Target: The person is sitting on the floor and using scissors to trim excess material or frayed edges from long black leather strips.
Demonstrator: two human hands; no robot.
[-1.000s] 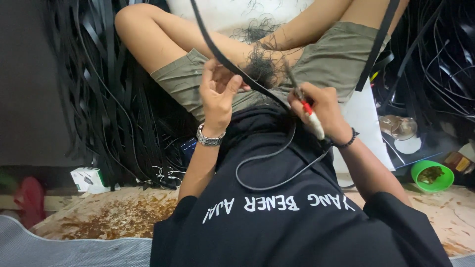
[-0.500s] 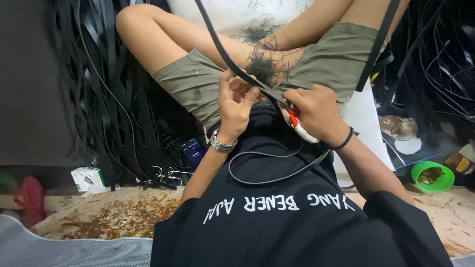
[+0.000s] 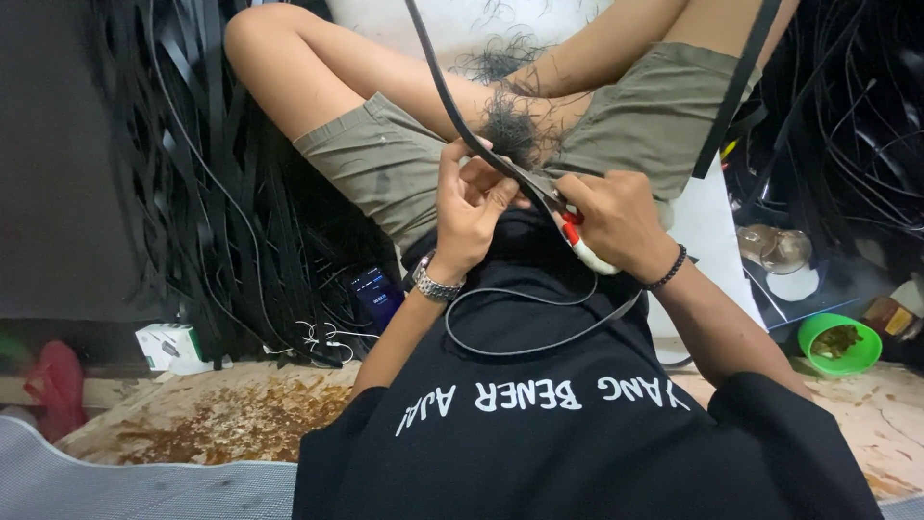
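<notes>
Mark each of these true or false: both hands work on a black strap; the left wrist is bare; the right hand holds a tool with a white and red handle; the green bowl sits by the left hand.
1. Both hands work on a black strap. True.
2. The left hand has a bare wrist. False: it wears a metal watch.
3. The right hand holds a tool with a white and red handle. True.
4. The green bowl sits by the left hand. False: it is far on the right side.
</notes>
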